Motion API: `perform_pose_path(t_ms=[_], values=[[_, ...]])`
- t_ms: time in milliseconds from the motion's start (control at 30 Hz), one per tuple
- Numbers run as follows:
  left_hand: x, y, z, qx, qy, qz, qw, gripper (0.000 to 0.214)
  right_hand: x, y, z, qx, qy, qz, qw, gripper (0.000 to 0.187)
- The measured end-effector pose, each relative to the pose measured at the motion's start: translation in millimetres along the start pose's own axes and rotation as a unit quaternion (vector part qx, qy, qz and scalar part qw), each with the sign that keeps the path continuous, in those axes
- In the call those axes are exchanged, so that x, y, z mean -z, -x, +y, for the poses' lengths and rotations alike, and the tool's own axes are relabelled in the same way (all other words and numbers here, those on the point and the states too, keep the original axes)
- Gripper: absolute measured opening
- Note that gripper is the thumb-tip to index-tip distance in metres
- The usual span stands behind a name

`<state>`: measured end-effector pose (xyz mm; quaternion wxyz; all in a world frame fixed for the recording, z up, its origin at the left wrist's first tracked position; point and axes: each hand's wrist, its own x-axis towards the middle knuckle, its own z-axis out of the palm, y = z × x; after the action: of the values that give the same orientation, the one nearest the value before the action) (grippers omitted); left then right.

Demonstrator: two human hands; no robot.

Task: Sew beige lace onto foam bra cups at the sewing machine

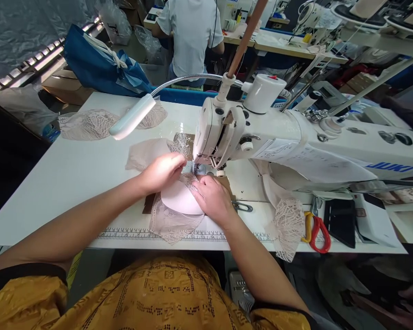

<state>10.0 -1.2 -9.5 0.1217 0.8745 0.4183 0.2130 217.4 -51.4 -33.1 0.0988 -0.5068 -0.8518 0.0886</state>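
Tabletop [65, 183]: steadying white cup [179, 199] over lace [172, 227], just before sewing machine [289, 126]. Curling left hand [163, 172] narrow, with any hold hidden; resting right hand [214, 197] on cup, pinch impossible to tell.

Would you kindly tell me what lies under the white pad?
Lace sticks out past the near edge of the pad, apparently beneath it. Whatever the pad's middle covers is hidden.

Light pools strongest beneath the head of the JUKI sewing machine [289, 130], nearly washing out the left hand [163, 172] and molded cup [179, 199]. The white tabletop [72, 183] reads bright; the lower right corner sinks into dim blur. Wide-angle distortion stretches the forearms [89, 215] toward the edges.
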Motion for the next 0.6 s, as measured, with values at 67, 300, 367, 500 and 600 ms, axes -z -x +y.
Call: perform_pose_path(t_ms=[67,300,367,500,600], values=[[-3.6,9,7,-0.047,-0.042,-0.026,0.998,0.018,0,0,0,-0.002,0.001,0.004,1.0,0.024],[-28.1,20,13,-0.112,-0.072,-0.037,0.99,0.03,0,0,-1,-0.023,-0.005,0.007,1.0,0.031],[-28.3,18,9,-0.12,-0.068,-0.043,0.989,0.034,-1,0,-1,-0.03,-0.006,0.009,1.0,0.034],[-26.0,15,2,-0.127,-0.074,-0.058,0.987,0.042,-2,-2,-1,-0.038,0.001,0.011,0.999,0.036],[-25.9,12,-3,-0.127,-0.078,-0.077,0.986,0.047,-1,-4,-2,-0.046,0.0,0.005,0.999,0.038]])
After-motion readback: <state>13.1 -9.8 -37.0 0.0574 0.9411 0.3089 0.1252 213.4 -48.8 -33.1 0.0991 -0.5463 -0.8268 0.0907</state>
